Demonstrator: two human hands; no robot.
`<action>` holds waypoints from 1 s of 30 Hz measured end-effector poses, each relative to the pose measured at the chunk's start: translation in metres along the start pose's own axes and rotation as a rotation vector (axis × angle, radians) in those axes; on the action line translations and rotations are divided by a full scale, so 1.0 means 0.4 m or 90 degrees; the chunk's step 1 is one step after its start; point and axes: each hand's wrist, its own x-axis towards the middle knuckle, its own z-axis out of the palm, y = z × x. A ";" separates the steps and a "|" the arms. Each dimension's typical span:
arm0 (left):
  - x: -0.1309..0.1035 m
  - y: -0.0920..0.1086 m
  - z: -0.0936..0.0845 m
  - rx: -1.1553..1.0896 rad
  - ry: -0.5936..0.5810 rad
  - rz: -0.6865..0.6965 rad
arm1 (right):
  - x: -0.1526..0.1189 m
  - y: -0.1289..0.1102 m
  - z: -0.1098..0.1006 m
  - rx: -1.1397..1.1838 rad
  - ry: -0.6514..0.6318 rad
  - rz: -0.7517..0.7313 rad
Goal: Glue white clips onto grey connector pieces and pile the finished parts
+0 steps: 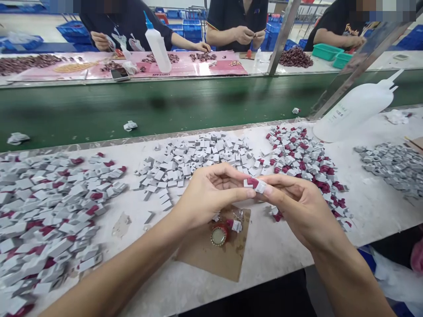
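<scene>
Between my two hands is a small grey and dark-red plastic piece point(254, 183). My left hand point(214, 189) pinches its left end with thumb and fingertips. From the other side, my right hand point(294, 200) grips its right end the same way. Below them lies a brown cardboard square point(211, 259), bearing a bottle cap point(218, 235) with a pale filling. Another grey and red piece point(235, 225) rests by the cap. Behind my hands spreads a heap of small grey blocks point(198, 154).
Grey-red pieces pile at left point(49, 220) and at right point(304, 158). A white squeeze bottle point(353, 110) leans beside a metal post. More grey parts point(393, 169) lie far right. Beyond runs a green conveyor belt point(198, 105); several people work across it.
</scene>
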 end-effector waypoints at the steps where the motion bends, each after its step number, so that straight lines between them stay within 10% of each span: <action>1: 0.006 -0.001 -0.001 -0.006 -0.008 -0.009 | 0.003 -0.001 -0.006 0.000 -0.002 0.004; 11: 0.142 0.070 -0.045 0.308 -0.059 0.045 | 0.127 -0.050 -0.048 -0.228 -0.011 0.022; 17: 0.376 0.124 -0.156 0.463 0.208 0.048 | 0.459 -0.148 -0.187 -0.630 0.303 -0.110; 22: 0.536 0.108 -0.257 0.474 0.326 -0.018 | 0.653 -0.173 -0.305 -0.725 0.272 -0.086; 30: 0.520 0.098 -0.303 0.558 0.341 -0.067 | 0.641 -0.163 -0.293 -0.661 0.230 -0.075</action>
